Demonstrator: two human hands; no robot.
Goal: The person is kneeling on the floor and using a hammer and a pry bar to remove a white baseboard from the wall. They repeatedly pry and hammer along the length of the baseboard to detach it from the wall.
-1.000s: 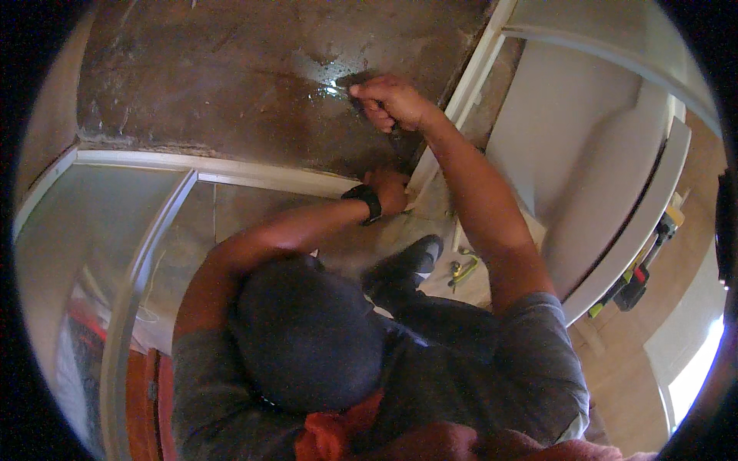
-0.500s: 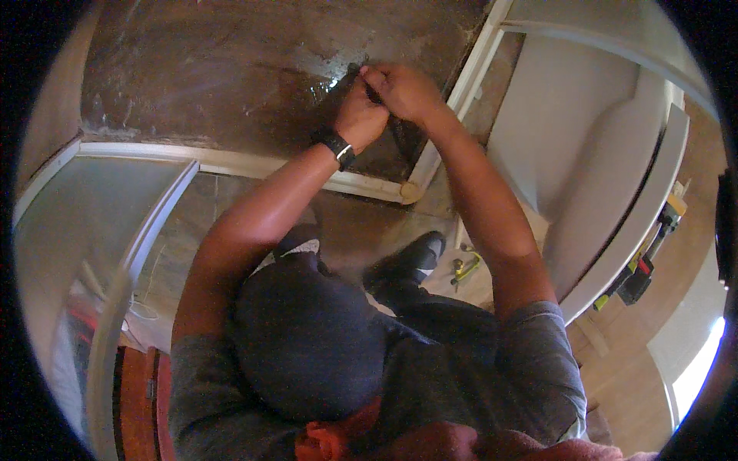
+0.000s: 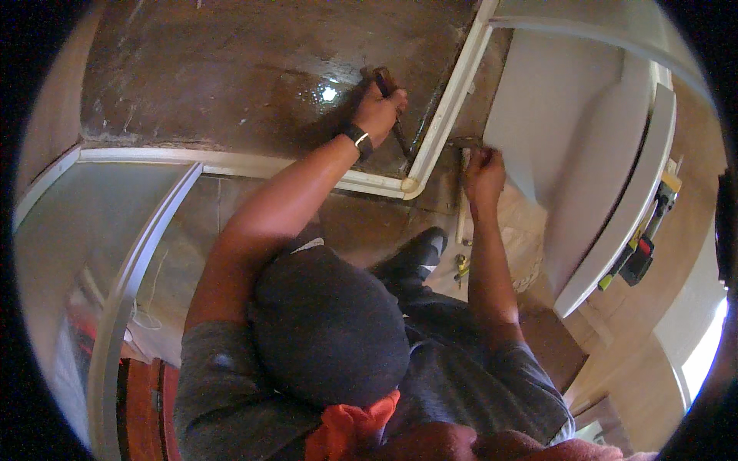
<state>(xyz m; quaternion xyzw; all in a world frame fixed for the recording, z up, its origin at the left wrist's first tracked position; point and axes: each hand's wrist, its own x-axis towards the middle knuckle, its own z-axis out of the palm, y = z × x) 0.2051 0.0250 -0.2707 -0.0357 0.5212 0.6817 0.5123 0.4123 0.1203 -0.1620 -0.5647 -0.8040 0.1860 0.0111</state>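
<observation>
One dark chisel-like tool point(image 3: 384, 78) on my feed, left hand point(image 3: 377, 115) wrapped round it, shaft below the fingers, right hand point(image 3: 484, 178) bunched beside a pale-handled hammer point(image 3: 462, 201), pinch unclear.

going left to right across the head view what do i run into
Translucent grey glass panel in a white frame → bare left hand gripping a slim dark-handled tool → bare right hand → black, lime-green and red tool → bright white patch of light near the right rim.
</observation>
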